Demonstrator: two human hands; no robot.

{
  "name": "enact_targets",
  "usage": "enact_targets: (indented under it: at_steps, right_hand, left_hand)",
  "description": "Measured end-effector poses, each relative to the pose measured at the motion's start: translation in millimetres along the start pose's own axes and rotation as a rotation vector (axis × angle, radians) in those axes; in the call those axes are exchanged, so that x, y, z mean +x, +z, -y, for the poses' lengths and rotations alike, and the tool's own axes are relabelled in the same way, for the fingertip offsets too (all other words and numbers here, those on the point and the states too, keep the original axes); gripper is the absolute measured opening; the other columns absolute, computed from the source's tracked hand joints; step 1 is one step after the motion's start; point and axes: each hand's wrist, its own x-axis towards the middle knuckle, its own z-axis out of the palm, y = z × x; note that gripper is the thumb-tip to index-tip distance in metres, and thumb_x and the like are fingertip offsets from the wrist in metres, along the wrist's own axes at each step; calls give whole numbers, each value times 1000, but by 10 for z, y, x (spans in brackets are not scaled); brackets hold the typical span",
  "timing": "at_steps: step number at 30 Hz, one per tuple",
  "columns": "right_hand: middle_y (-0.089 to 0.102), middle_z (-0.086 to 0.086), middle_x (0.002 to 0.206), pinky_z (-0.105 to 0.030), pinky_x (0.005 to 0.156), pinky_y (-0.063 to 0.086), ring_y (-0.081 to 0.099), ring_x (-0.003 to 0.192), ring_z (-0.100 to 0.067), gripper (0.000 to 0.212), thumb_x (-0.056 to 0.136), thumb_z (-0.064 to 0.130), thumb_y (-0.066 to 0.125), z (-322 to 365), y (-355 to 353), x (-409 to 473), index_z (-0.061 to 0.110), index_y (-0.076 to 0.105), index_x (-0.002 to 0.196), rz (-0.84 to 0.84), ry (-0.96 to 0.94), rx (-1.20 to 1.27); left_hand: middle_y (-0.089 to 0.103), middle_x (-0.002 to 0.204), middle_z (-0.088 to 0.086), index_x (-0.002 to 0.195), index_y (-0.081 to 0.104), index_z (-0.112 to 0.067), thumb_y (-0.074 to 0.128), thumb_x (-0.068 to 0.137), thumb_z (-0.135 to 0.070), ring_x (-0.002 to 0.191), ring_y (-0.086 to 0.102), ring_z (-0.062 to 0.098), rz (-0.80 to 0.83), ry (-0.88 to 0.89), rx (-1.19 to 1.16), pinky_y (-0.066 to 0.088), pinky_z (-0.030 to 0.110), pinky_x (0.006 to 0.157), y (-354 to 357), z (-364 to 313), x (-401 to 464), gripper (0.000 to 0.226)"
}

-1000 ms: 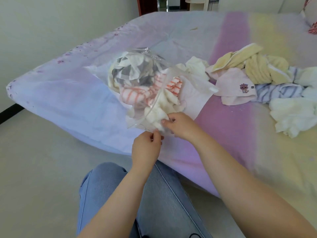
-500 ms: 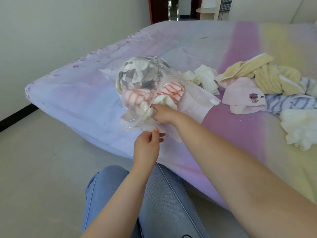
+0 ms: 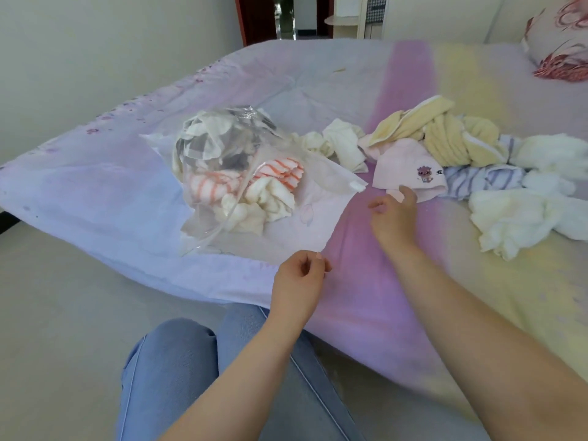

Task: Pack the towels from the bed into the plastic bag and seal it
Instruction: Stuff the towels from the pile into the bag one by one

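A clear plastic bag [image 3: 222,173] is seen lying on the bed [image 3: 95,192] near its front-left corner, bulging with towels already inside — a grey-and-white one at the top, orange-striped ones in the middle and cream ones toward the mouth. The mouth of the bag is turned toward the person and gapes unsealed, with a cream towel [image 3: 254,205] spilling partly out of it onto a flat pale sheet [image 3: 318,214] spread beneath. A small white slider tab [image 3: 357,186] is visible at the right end of the bag's zip strip. The left hand [image 3: 299,275] is held above the bed's front edge, just off the near corner of the pale sheet, with fingers loosely curled and nothing gripped. The right hand [image 3: 394,214] is held over the purple stripe of the cover, fingers relaxed and half-curled, empty, its fingertips just beside the lower edge of a pink towel [image 3: 410,173] printed with a small cartoon figure; whether the towel is touched cannot be told. Further right, more loose towels are heaped on the bed — yellow ones [image 3: 445,135], a blue-striped one [image 3: 483,183] and white ones [image 3: 521,211] — while a small cream towel [image 3: 343,141] lies between the bag and the pink one.
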Motion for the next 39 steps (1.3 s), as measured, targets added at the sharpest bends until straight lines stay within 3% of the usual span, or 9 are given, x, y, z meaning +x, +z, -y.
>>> enact_targets:
  at_steps: [4,8,14,18,23,30,33,36,39]
  right_hand:
    - [-21,-4,159,-33,104,37,30,139,-33,51,88,14,55,-223,-42,702,32,49,136,285,138,-389]
    - [23,-23,153,-50,103,38,40,133,-39,80,92,20,55,-360,-19,1066,27,3,152,305,161,-480]
    - [61,-19,124,-37,91,45,58,114,-34,33,94,19,50,-296,-180,879,6,56,124,270,40,-578]
    - [62,-13,112,-34,85,46,58,102,-31,20,89,15,45,-40,-346,306,17,62,98,407,-25,-353]
    - [59,1,72,-20,56,39,52,67,-12,17,73,19,53,509,-876,-742,9,66,77,677,40,97]
    - [68,-24,108,-42,89,49,63,100,-24,36,77,1,46,429,-1269,-984,5,70,105,666,90,710]
    - [72,-6,97,-37,82,49,63,88,-14,26,89,6,47,245,-1130,-782,18,69,94,355,102,415]
    - [59,-7,120,-36,92,48,58,103,-17,23,89,16,57,106,-972,-542,23,61,111,209,-42,109]
    - [2,-14,158,-38,108,32,21,144,-24,82,84,34,69,80,-839,-228,31,20,150,235,-113,-185]
  left_hand:
    - [70,81,-12,78,66,-25,50,97,-25,81,65,6,4,116,103,51,27,77,61,-69,47,25]
    - [70,82,-15,78,65,-25,45,100,-28,72,65,15,2,162,86,55,36,77,14,-163,166,30]
    - [70,86,-15,79,64,-30,42,101,-27,82,65,17,1,194,106,53,36,80,49,-242,337,31]
    - [64,107,-18,107,57,-35,46,97,-17,94,61,4,88,215,150,47,24,80,152,-253,359,23]
    - [43,140,-6,147,31,-37,53,88,-8,125,49,11,375,367,341,44,30,100,190,-178,420,69]
    - [56,133,-8,131,54,-15,53,98,-24,124,49,7,511,415,264,39,28,105,158,-229,291,34]
    - [59,84,14,103,52,-5,38,98,-39,77,52,29,433,382,366,47,47,80,189,-221,173,37]
    - [46,65,1,84,41,-15,41,102,-31,62,42,18,351,386,378,40,38,63,202,-206,108,24]
    - [42,59,-3,80,32,-28,43,101,-28,62,44,23,377,432,504,34,36,60,164,-208,84,24]
